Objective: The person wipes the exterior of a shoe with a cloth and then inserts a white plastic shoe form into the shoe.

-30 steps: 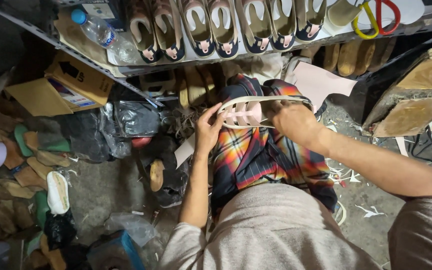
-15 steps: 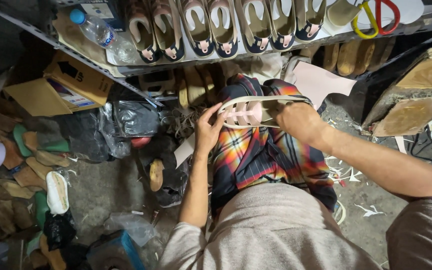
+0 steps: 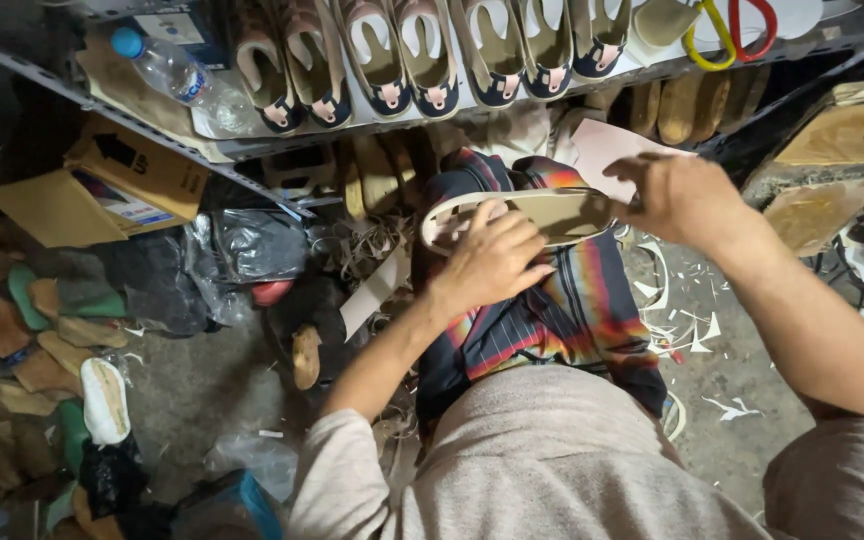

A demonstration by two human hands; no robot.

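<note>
Both hands' grip [image 3: 492, 262] [image 3: 680, 195] around sole [image 3: 552, 212]

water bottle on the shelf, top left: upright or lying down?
Lying down. The plastic bottle rests on its side on the shelf, blue cap toward the upper left, beside the row of shoes.

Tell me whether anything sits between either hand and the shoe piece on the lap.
Nothing visible does. The left hand rests directly on the pale shoe piece, and the right hand grips its far end, over the striped cloth.
</note>
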